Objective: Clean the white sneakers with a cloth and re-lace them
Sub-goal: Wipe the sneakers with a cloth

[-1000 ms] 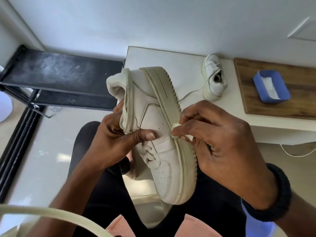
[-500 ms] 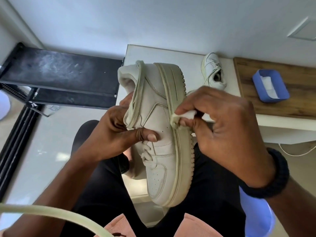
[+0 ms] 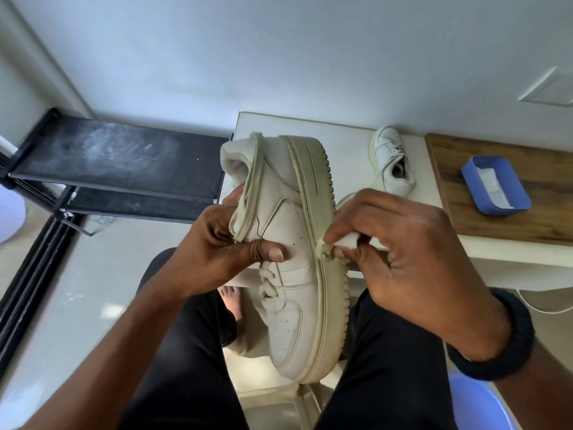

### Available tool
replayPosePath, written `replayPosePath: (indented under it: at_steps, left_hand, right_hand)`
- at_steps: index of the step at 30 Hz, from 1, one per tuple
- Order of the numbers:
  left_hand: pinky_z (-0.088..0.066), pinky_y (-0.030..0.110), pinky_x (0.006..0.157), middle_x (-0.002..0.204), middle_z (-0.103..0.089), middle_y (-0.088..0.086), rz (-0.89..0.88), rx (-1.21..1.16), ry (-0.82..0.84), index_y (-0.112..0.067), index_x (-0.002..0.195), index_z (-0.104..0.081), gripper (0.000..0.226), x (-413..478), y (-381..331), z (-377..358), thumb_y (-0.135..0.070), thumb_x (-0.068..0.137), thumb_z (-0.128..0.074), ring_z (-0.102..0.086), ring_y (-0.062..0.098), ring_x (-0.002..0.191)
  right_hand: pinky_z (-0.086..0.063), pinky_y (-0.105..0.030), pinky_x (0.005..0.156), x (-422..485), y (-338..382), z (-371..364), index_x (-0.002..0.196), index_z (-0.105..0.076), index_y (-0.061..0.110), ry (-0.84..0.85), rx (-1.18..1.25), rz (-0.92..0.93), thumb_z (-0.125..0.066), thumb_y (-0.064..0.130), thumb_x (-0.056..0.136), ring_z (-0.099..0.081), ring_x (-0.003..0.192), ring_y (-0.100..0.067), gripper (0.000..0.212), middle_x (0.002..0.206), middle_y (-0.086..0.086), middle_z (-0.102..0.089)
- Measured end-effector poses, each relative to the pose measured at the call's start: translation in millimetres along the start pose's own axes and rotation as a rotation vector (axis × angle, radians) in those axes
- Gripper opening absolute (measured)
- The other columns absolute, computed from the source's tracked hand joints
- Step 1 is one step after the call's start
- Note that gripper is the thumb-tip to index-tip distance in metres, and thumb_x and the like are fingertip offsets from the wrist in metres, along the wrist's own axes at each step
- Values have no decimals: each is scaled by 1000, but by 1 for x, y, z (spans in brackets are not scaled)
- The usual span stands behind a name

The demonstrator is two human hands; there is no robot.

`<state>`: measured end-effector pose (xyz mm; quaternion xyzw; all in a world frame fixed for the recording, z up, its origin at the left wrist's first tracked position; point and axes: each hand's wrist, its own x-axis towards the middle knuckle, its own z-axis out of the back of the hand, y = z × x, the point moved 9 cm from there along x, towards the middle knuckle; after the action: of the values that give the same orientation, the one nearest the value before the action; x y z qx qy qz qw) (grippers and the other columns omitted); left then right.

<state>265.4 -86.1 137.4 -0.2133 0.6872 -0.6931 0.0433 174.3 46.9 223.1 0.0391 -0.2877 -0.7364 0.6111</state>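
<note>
On table (image 3: 310, 131): second sneaker (image 3: 389, 162) (plus tray (image 3: 504, 210))

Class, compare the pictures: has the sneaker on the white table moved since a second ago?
No. The sneaker on the table keeps its place just left of the wooden board; only the camera view has shifted.

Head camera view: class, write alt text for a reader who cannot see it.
The left hand grips a white leather sneaker turned on its side, while the right hand pinches a white cloth against its yellowed sole. A second white sneaker sits on the white table behind.
</note>
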Motion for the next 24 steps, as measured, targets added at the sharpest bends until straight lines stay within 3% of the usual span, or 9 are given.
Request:
replayPosePath:
  at_steps: [4, 7, 10, 13, 16, 21, 24]
  left_hand:
    - [-56, 25, 83, 97, -78, -4, 6, -9, 38, -25, 88, -82, 16, 5, -3, -7, -38, 79, -82, -72, 12, 97]
    - [-56, 27, 83, 95, -78, -2, 7, 1, 33, -15, 86, -81, 23, 5, -4, -4, -37, 79, -82, -72, 14, 96]
    - [-58, 31, 81, 96, -77, 6, 7, -19, 24, -8, 87, -79, 26, 3, -7, 0, -33, 80, -82, -74, 21, 94]
    - [-59, 30, 81, 98, -77, 5, -7, -27, 34, -7, 88, -79, 23, 1, -11, -1, -28, 81, -81, -74, 21, 95]
    - [-57, 27, 83, 97, -78, -1, -14, -6, 62, -12, 87, -80, 18, -2, -14, -5, -29, 82, -81, -73, 16, 95]
    - [-45, 32, 92, 82, -76, -2, -162, 177, 136, -1, 65, -75, 32, 2, -41, -22, -28, 82, -81, -68, 20, 97]
    - [-39, 32, 95, 74, -72, -7, -291, 317, 190, -5, 56, -71, 29, 7, -62, -33, -21, 76, -84, -66, 18, 93]
  right_hand:
    - [-53, -25, 68, 30, -16, 9, 87, -73, 10, -108, 1, -17, -79, -3, 79, -64, 78, -8, 16, 87, 3, -68]
    - [-55, -30, 67, 44, -23, 17, 91, -74, 9, -193, 46, -18, -77, -1, 81, -64, 80, -11, 14, 90, 2, -68]
    - [-55, -24, 70, 37, -14, 14, 91, -76, 11, -163, 32, 1, -78, -4, 81, -65, 82, -8, 18, 91, 2, -68]
    - [-53, -15, 72, 20, -3, 2, 93, -77, 17, 9, 68, 27, -79, -5, 80, -65, 85, -3, 25, 94, 8, -66]
    - [-54, -17, 70, 11, 3, 1, 93, -77, 18, 103, 120, 68, -78, -5, 81, -67, 85, -4, 25, 94, 13, -63]
    - [-51, -14, 71, 29, -6, 28, 90, -75, 17, -52, 44, 43, -78, 5, 79, -65, 85, -2, 16, 91, 13, -65]
    - [-45, -9, 71, 47, -14, 44, 88, -74, 14, -186, 17, 15, -76, 4, 81, -62, 81, -2, 13, 87, 10, -65]
